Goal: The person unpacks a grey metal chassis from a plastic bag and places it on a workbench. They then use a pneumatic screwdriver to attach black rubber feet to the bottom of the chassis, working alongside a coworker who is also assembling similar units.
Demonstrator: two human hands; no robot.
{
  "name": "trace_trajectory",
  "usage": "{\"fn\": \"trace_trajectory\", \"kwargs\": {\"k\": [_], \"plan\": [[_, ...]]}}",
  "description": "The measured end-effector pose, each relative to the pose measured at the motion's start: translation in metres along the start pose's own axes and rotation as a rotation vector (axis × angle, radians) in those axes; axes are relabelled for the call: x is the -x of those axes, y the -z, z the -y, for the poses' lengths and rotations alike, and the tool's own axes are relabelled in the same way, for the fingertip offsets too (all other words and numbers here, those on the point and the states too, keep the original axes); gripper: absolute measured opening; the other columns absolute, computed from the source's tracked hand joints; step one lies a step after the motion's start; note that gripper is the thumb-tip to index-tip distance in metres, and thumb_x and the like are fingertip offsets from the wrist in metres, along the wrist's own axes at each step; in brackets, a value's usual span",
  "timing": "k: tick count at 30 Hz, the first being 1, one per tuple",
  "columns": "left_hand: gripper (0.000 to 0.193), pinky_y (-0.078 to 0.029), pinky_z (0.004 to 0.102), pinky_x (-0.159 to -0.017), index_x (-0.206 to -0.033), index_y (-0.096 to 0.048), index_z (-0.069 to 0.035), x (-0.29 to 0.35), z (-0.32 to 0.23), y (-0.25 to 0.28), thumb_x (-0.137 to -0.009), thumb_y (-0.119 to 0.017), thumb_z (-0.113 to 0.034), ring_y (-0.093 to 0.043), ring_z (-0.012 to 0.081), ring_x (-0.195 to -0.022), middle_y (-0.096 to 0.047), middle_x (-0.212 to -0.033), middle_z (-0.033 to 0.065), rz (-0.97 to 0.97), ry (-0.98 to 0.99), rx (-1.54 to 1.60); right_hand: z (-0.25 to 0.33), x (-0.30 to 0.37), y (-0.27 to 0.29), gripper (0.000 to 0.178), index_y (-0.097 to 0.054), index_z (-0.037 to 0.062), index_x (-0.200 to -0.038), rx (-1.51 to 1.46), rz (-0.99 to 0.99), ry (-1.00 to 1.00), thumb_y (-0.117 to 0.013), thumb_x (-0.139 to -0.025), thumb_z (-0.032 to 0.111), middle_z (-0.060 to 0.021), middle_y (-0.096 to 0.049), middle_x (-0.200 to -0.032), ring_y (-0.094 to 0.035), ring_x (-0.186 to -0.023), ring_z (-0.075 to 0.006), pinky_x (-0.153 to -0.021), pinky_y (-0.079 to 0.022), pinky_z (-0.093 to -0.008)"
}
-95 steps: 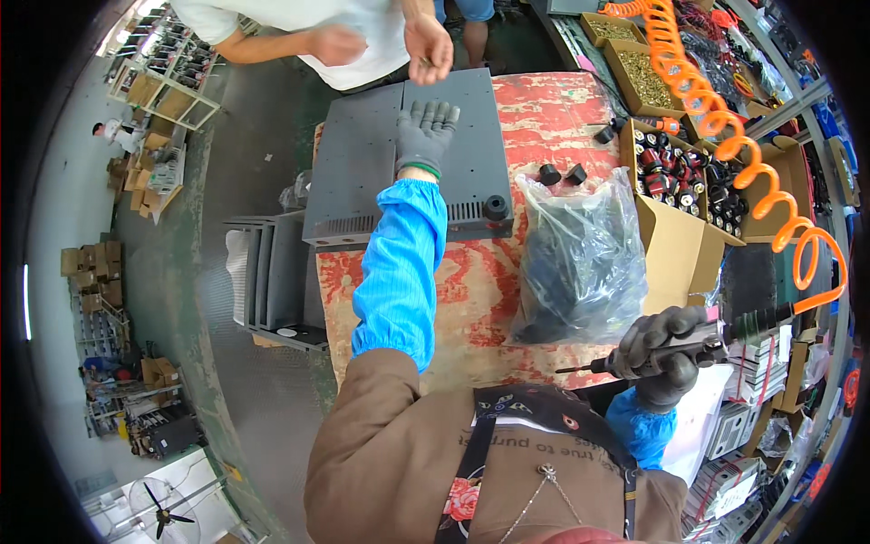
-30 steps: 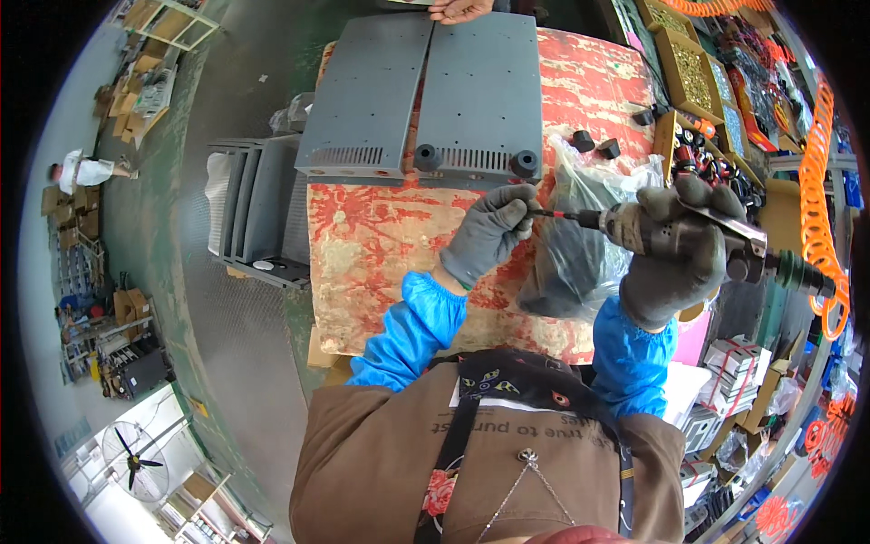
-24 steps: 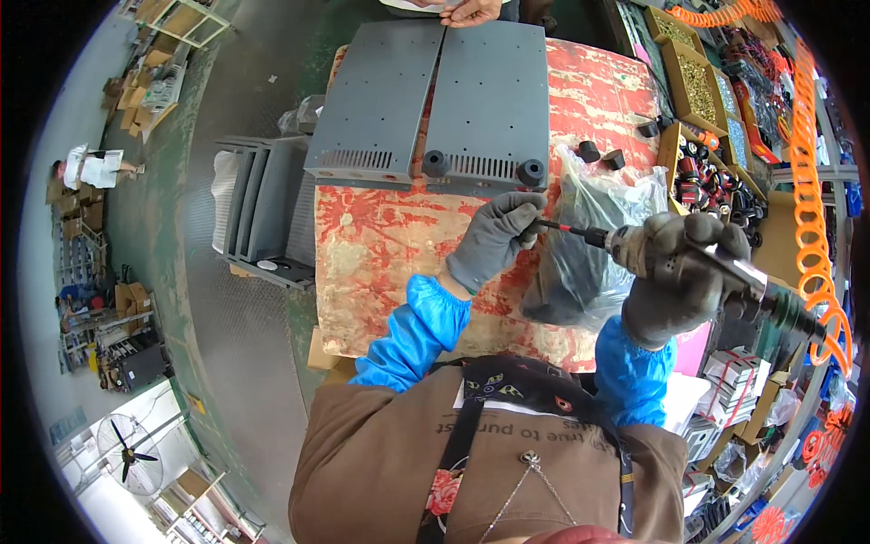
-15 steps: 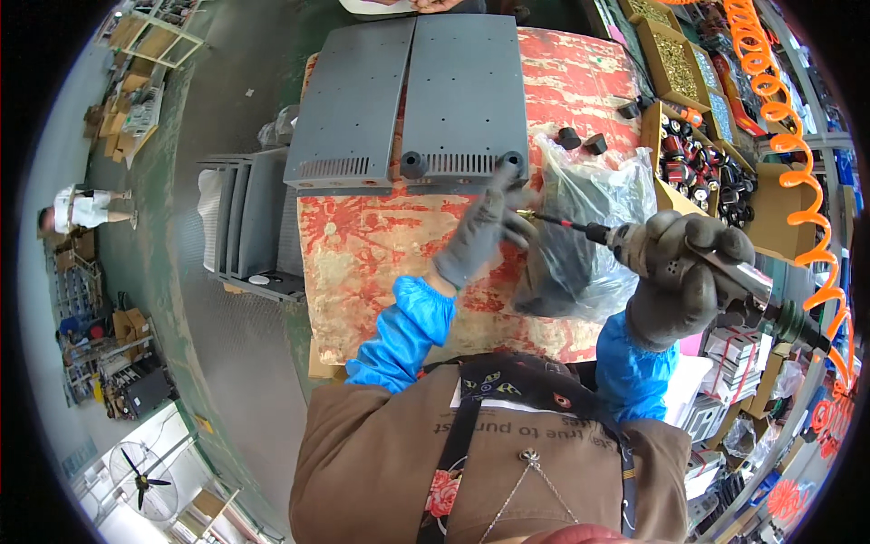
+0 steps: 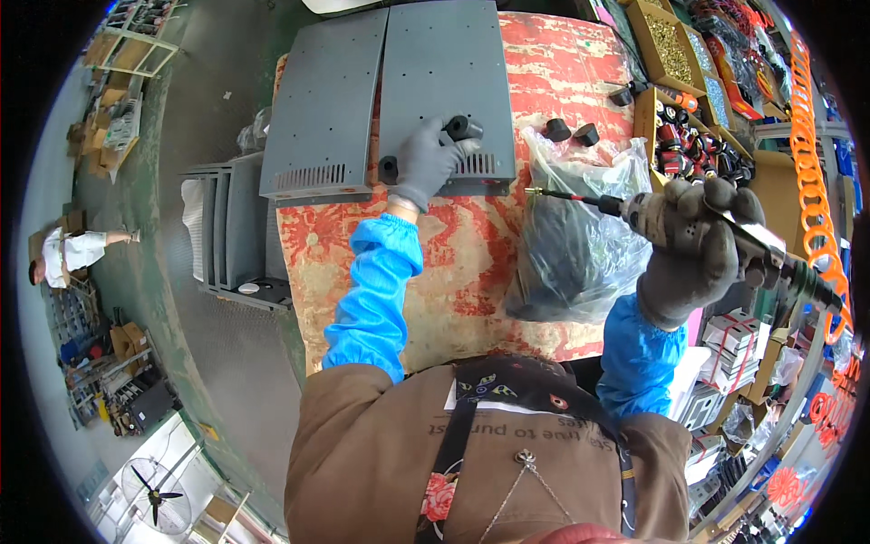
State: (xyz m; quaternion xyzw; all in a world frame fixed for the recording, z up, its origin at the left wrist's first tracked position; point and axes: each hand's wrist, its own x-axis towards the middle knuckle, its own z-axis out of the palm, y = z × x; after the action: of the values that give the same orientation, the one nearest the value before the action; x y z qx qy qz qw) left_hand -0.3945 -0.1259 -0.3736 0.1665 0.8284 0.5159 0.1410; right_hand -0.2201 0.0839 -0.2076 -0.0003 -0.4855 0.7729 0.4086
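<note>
My left hand [image 5: 426,165], in a grey glove, reaches over the right-hand grey metal panel [image 5: 444,63]. Its fingers are closed on a black rubber foot [image 5: 464,128], near the panel's slotted vents. Just left of that hand, a second black rubber foot [image 5: 388,169] stands at the panel's near edge. To the right, my gloved right hand [image 5: 698,240] grips a power screwdriver [image 5: 652,218]. Its long bit points left, with a small brass-coloured piece at the tip, above a clear plastic bag [image 5: 580,245] of dark parts. The left-hand grey panel [image 5: 322,100] lies alongside.
Loose black rubber feet [image 5: 571,132] lie behind the bag on the red, worn tabletop [image 5: 435,290]. Boxes of screws [image 5: 666,45] and red-black parts [image 5: 675,150] line the right side. An orange coiled hose [image 5: 807,172] hangs there. Grey panels [image 5: 231,218] stand at left.
My left hand has moved up and left over the panel and taken hold of a rubber foot, now off the vents' right end. The whole view has shifted slightly; the screwdriver stays in my right hand.
</note>
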Motion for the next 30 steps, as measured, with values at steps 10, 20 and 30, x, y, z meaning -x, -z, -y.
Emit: {"fn": "trace_trajectory", "kwargs": {"k": [10,20,30], "plan": [[0.056,-0.050,0.0400,-0.086,-0.121,-0.065,-0.018,0.011,0.000,-0.048,-0.070,-0.082,-0.034,-0.064,0.0294,-0.103,-0.066,-0.114,0.0051,0.169,-0.152,-0.345,-0.069,-0.034,-0.019,0.041,-0.053,0.0002,-0.126,0.263,0.020,-0.122,-0.059,-0.086,0.006,-0.0196,-0.067,-0.106,-0.070,-0.086,-0.0280,-0.070,-0.059,-0.0373],[0.053,-0.051,0.0409,-0.085,-0.117,-0.066,-0.023,0.009,0.005,-0.049,-0.068,-0.083,-0.032,-0.064,0.0297,-0.100,-0.066,-0.111,0.0034,0.145,-0.137,-0.346,-0.111,-0.029,-0.029,0.040,-0.053,0.0003,-0.123,0.257,0.132,-0.229,-0.058,-0.084,-0.008,-0.0210,-0.068,-0.105,-0.070,-0.084,-0.0251,-0.068,-0.059,-0.0355],[0.046,-0.051,0.0427,-0.083,-0.111,-0.065,-0.023,0.007,0.015,-0.051,-0.069,-0.083,-0.033,-0.063,0.0280,-0.100,-0.065,-0.106,0.0014,0.110,-0.173,-0.326,-0.114,-0.032,-0.034,0.041,-0.054,0.0000,-0.123,0.221,0.200,-0.252,-0.057,-0.084,-0.011,-0.0215,-0.068,-0.105,-0.068,-0.081,-0.0219,-0.059,-0.057,-0.0321]]}}
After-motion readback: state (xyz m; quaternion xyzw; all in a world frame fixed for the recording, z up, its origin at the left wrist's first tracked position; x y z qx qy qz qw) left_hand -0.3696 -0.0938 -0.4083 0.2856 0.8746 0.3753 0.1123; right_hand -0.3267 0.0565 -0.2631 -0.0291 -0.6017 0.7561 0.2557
